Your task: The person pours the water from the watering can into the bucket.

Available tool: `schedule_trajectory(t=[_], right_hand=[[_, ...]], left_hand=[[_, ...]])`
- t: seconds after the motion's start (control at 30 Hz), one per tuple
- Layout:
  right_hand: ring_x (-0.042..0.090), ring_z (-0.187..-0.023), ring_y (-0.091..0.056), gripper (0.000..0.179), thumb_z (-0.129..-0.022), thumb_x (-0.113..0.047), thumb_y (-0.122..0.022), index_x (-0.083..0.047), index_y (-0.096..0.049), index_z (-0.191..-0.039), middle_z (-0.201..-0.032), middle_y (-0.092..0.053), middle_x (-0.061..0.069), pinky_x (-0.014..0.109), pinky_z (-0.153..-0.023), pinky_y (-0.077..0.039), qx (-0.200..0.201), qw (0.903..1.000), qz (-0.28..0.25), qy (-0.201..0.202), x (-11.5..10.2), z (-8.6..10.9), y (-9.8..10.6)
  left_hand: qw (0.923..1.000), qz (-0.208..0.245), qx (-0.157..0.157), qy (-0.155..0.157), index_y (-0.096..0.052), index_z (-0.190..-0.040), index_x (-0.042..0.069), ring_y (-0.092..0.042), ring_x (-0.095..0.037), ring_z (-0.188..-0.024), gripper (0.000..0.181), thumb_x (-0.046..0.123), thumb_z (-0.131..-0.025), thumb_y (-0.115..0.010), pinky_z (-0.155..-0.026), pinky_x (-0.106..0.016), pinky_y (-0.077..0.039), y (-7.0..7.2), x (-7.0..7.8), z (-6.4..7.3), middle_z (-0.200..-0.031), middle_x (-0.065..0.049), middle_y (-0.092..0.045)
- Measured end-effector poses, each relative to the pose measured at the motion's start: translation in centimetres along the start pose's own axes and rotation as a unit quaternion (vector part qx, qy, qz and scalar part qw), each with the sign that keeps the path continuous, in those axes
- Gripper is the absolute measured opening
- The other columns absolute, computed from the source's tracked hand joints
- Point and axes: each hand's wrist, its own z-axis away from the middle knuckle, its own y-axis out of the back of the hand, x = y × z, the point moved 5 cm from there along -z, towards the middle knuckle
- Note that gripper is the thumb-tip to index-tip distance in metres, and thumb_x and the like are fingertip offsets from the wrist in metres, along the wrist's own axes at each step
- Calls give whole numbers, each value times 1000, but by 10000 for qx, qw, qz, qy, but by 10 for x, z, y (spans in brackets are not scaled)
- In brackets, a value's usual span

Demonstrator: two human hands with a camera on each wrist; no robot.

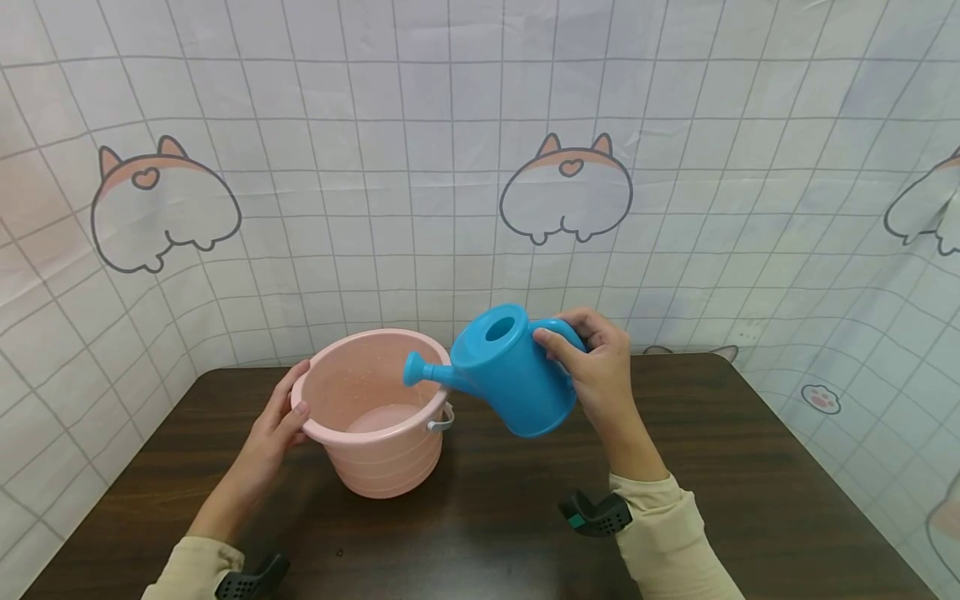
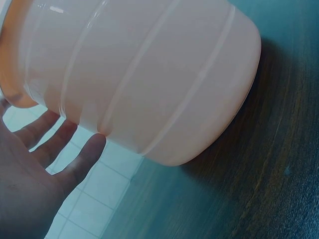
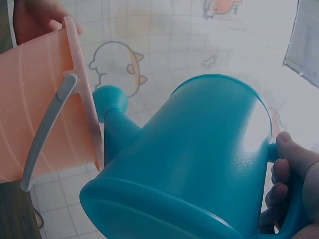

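Observation:
A pink bucket [image 1: 386, 454] stands left of centre over the tabletop, its mouth facing up. My left hand [image 1: 273, 425] holds its left rim; in the left wrist view, fingers of that hand [image 2: 35, 169] lie against the ribbed wall. With my right hand [image 1: 596, 358] I grip the handle of a blue watering can [image 1: 517, 379], held up tilted toward the bucket. Its spout head [image 1: 414, 368] reaches over the bucket's right rim. In the right wrist view, fingers and thumb of the right hand [image 3: 299, 169] curl round the can's handle.
Beneath everything is a dark brown wooden table [image 1: 510, 525]. A white gridded cloth [image 1: 450, 208] with cartoon animal prints hangs behind it and along both sides. The bucket's grey handle [image 3: 45, 134] hangs down on the side facing the can.

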Motion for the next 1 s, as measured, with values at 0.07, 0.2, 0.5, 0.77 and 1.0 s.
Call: schedule_trajectory(t=[0.07,0.2,0.5,0.77,1.0], right_hand=[[14,-68,-57,20,-83,-16,-66,-1,-61,-94,-76,-60,-3,29,-72,-51,-2,10000,-6,9,0,0,0],[14,-68,-56,20,-83,-17,-67,-2,-60,-94,-77,-59,-2,29,-72,-51,-30,10000,-7,31,-1,0,-1],[15,-69,-57,21,-83,-18,-67,-2,-61,-95,-77,-59,-2,30,-72,-51,-24,10000,-1,15,-1,1,-1],[14,-69,-56,20,-83,-18,-66,-2,-61,-95,-77,-59,-1,29,-72,-51,-36,10000,22,64,-1,0,-1],[14,-68,-57,20,-83,-16,-67,-1,-61,-94,-77,-60,-3,28,-71,-51,-1,10000,7,14,-2,0,-1]], left_hand=[[10000,-24,-5,26,-15,-146,26,-53,-8,-106,51,18,-99,-33,-80,-22,-50,0,0,0,-138,-20,-31],[10000,-53,1,61,-15,-146,27,-53,-8,-106,51,19,-99,-33,-80,-22,-50,0,0,0,-139,-20,-30],[10000,-27,11,15,-15,-147,26,-54,-9,-105,51,18,-99,-33,-80,-21,-50,0,0,0,-135,-21,-34],[10000,-82,26,46,-15,-146,27,-54,-9,-105,51,19,-99,-34,-79,-21,-50,0,0,-1,-136,-20,-34],[9999,12,-46,-100,-14,-147,23,-54,-6,-105,52,17,-99,-33,-79,-21,-50,-1,2,0,-136,-14,-34]])
